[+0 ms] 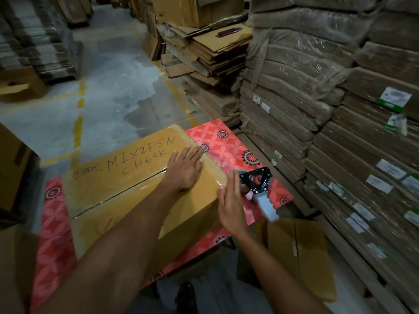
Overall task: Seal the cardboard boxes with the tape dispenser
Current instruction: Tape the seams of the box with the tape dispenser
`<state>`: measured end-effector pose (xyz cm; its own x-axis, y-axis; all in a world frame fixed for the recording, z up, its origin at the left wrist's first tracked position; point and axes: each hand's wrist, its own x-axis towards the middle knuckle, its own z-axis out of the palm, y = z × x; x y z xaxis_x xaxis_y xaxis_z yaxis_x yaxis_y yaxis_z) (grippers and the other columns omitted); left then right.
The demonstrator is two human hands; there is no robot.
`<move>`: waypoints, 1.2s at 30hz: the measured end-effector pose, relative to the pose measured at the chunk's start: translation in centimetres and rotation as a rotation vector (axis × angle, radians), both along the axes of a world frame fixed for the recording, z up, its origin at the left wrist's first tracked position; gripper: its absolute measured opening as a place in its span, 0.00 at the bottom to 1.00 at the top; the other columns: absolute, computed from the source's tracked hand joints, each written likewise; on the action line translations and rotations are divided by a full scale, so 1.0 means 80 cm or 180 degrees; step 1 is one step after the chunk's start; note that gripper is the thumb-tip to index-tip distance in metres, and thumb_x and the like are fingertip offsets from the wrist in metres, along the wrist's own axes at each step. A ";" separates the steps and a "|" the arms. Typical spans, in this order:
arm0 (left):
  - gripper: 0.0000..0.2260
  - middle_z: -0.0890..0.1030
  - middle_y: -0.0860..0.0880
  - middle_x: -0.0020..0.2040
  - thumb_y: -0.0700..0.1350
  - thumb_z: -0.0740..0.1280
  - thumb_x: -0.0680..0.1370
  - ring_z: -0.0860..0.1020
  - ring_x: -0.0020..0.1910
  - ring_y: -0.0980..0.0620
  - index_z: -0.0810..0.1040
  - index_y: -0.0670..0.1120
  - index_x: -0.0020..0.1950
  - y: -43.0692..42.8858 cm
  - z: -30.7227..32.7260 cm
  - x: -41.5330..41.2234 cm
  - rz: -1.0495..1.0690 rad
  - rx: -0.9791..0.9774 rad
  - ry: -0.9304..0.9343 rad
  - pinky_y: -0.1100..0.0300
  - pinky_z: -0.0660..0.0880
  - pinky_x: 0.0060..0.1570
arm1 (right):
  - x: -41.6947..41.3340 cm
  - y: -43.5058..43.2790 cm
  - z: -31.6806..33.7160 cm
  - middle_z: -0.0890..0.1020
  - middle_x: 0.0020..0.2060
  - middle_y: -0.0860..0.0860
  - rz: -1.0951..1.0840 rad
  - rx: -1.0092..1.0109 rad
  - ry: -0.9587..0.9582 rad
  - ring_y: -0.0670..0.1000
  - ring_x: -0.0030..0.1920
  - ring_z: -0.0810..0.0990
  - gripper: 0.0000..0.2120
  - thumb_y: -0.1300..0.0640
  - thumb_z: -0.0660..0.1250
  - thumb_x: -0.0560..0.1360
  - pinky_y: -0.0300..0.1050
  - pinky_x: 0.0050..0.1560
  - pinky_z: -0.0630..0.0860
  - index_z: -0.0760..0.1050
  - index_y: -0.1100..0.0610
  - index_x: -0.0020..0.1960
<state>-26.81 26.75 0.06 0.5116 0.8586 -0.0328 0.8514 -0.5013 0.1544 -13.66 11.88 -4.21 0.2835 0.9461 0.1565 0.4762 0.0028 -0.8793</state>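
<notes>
To the right of both hands, tall stacks of wrapped flat cartons (317,114) with white labels fill the side of the view. Ahead of the hands lies a grey concrete floor (108,75) marked with yellow lines, and a loose pile of flattened cardboard (215,53) stands beyond it. Under the hands is a table covered in a red flowered cloth (54,223), and on it sits a large cardboard box (108,200), flaps closed, with "MIX2FSN CHECK" handwritten beyond the left hand. Below the right forearm, beside the table, stands a smaller brown box (301,252). The tape dispenser (260,189), black frame and grey handle, lies on the cloth just right of the right hand, with no hand holding it. The left hand (184,169) rests flat on the box top across the centre seam, fingers straight and spread. The right hand (230,205) is flat too, fingers straight, pressed against the box's right end near the top corner.
</notes>
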 end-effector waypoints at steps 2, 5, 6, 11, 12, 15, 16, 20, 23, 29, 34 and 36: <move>0.23 0.45 0.58 0.82 0.57 0.41 0.85 0.44 0.81 0.50 0.42 0.59 0.81 -0.006 0.001 0.002 0.0131 -0.0032 0.0008 0.42 0.42 0.78 | -0.016 -0.004 0.000 0.34 0.79 0.41 -0.0286 0.0080 0.0189 0.49 0.81 0.48 0.32 0.45 0.49 0.85 0.52 0.76 0.62 0.34 0.47 0.81; 0.24 0.44 0.57 0.82 0.58 0.40 0.85 0.43 0.81 0.48 0.42 0.60 0.81 -0.013 0.000 0.004 0.0324 -0.0080 -0.0005 0.40 0.42 0.77 | -0.027 -0.005 0.004 0.32 0.79 0.44 -0.0477 -0.0077 0.0469 0.47 0.79 0.43 0.34 0.44 0.49 0.85 0.53 0.77 0.60 0.29 0.46 0.79; 0.24 0.44 0.56 0.82 0.58 0.39 0.85 0.43 0.81 0.48 0.42 0.60 0.81 -0.014 0.000 0.004 0.0384 -0.0117 0.0006 0.40 0.41 0.77 | -0.031 -0.006 0.004 0.33 0.79 0.45 -0.0510 -0.0177 0.0584 0.47 0.79 0.43 0.34 0.42 0.49 0.84 0.53 0.77 0.60 0.28 0.45 0.79; 0.24 0.41 0.56 0.82 0.58 0.39 0.85 0.40 0.81 0.47 0.40 0.59 0.81 -0.019 0.003 0.007 0.0529 -0.0250 0.0086 0.39 0.39 0.77 | -0.064 -0.025 0.001 0.35 0.78 0.44 -0.0602 -0.0525 0.0723 0.49 0.79 0.40 0.38 0.35 0.44 0.81 0.58 0.79 0.54 0.26 0.49 0.78; 0.24 0.40 0.56 0.82 0.58 0.39 0.85 0.40 0.81 0.47 0.40 0.58 0.81 -0.019 0.004 0.007 0.0526 -0.0281 0.0113 0.39 0.39 0.77 | -0.067 -0.028 0.003 0.35 0.78 0.44 -0.0579 -0.0599 0.0714 0.48 0.79 0.39 0.38 0.35 0.44 0.80 0.57 0.80 0.51 0.26 0.51 0.78; 0.26 0.38 0.55 0.81 0.59 0.39 0.85 0.39 0.80 0.47 0.38 0.55 0.81 -0.017 0.006 0.004 0.0462 -0.0412 0.0177 0.40 0.38 0.76 | -0.066 -0.028 0.008 0.34 0.80 0.52 -0.0498 -0.0845 0.0567 0.53 0.80 0.37 0.39 0.35 0.44 0.81 0.57 0.80 0.44 0.25 0.54 0.77; 0.27 0.38 0.54 0.81 0.60 0.40 0.84 0.38 0.80 0.47 0.38 0.55 0.81 -0.017 0.008 0.002 0.0407 -0.0433 0.0169 0.40 0.37 0.76 | -0.067 -0.029 0.011 0.33 0.79 0.53 -0.0479 -0.0915 0.0514 0.54 0.80 0.36 0.41 0.34 0.43 0.80 0.57 0.80 0.43 0.25 0.56 0.77; 0.29 0.42 0.53 0.82 0.65 0.43 0.83 0.42 0.81 0.49 0.42 0.57 0.82 -0.011 0.012 -0.033 0.0155 -0.0357 -0.0043 0.44 0.41 0.77 | -0.100 -0.041 0.028 0.30 0.78 0.53 -0.0364 -0.1176 0.0569 0.54 0.80 0.36 0.45 0.32 0.46 0.78 0.55 0.80 0.44 0.23 0.56 0.76; 0.30 0.43 0.53 0.82 0.68 0.42 0.81 0.44 0.81 0.46 0.44 0.60 0.81 0.008 0.010 -0.105 0.0357 -0.0183 0.0081 0.40 0.44 0.77 | -0.140 -0.052 0.035 0.28 0.77 0.51 -0.0280 -0.1261 0.0692 0.55 0.81 0.43 0.47 0.35 0.55 0.80 0.56 0.78 0.53 0.21 0.52 0.75; 0.34 0.52 0.52 0.82 0.76 0.42 0.75 0.53 0.80 0.41 0.49 0.66 0.79 0.046 0.013 -0.301 0.1381 -0.0150 0.0205 0.33 0.51 0.73 | -0.198 -0.079 0.056 0.27 0.76 0.45 -0.0123 -0.1464 0.1020 0.50 0.79 0.47 0.52 0.40 0.63 0.79 0.55 0.75 0.58 0.18 0.46 0.73; 0.37 0.58 0.47 0.81 0.80 0.41 0.71 0.57 0.78 0.39 0.46 0.69 0.78 0.055 0.005 -0.373 0.1593 -0.0346 0.0120 0.31 0.54 0.72 | -0.245 -0.072 0.059 0.24 0.74 0.47 0.0095 -0.1463 0.1181 0.43 0.72 0.37 0.64 0.43 0.73 0.73 0.45 0.74 0.48 0.16 0.52 0.72; 0.35 0.60 0.44 0.79 0.78 0.44 0.73 0.58 0.76 0.36 0.50 0.67 0.78 0.042 0.009 -0.367 0.1984 -0.0304 0.0044 0.31 0.52 0.71 | -0.221 -0.030 0.049 0.31 0.77 0.46 0.0038 -0.1363 0.1162 0.45 0.75 0.38 0.65 0.50 0.78 0.70 0.46 0.75 0.46 0.22 0.52 0.76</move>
<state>-56.14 30.12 0.78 -0.0850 0.9883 -0.1270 0.9814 0.1051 0.1609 -31.30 9.48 -0.28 0.2360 0.9071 -0.3485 0.1429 -0.3871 -0.9109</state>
